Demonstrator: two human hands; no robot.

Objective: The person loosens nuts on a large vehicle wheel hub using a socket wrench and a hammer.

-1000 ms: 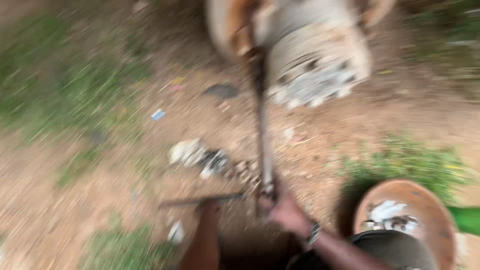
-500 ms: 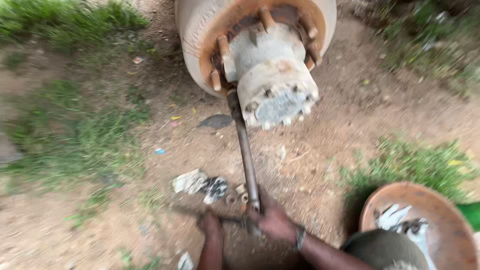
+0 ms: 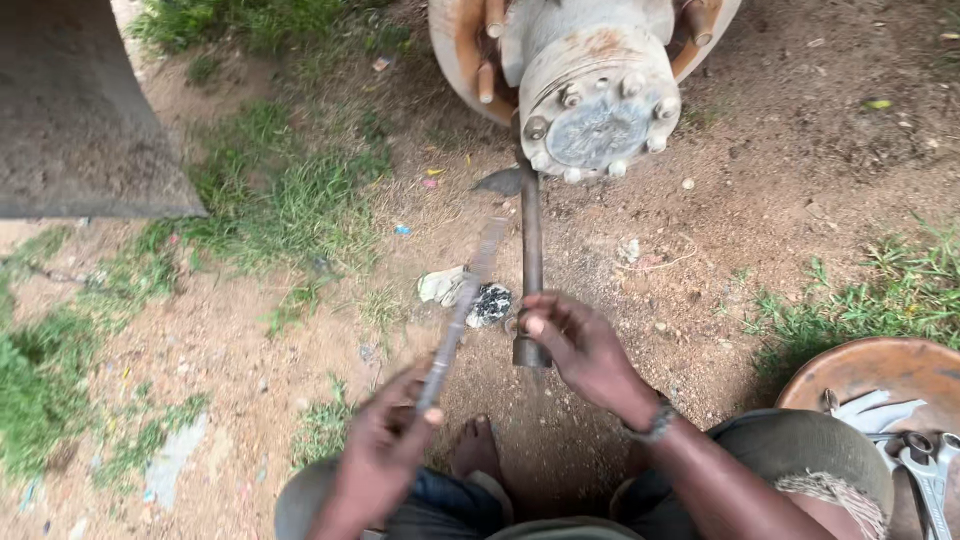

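My right hand [image 3: 580, 345] grips the long rusty socket wrench [image 3: 531, 260] seated on a grey wheel hub [image 3: 600, 100] bolt; left hand [image 3: 385, 450] clutches a thin metal rod [image 3: 460, 320], hub bolts all in.

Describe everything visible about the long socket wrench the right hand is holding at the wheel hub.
The socket wrench is a long, dark, rusty-looking metal shaft running nearly straight up the picture. Its far end meets a bolt on the lower left rim of the grey wheel hub; whether it is fully seated cannot be told. Its near end widens into a thicker collar, gripped by the right hand. It hangs above the bare dirt ground. The left hand holds a separate thin metal rod, blurred, apart from the wrench.
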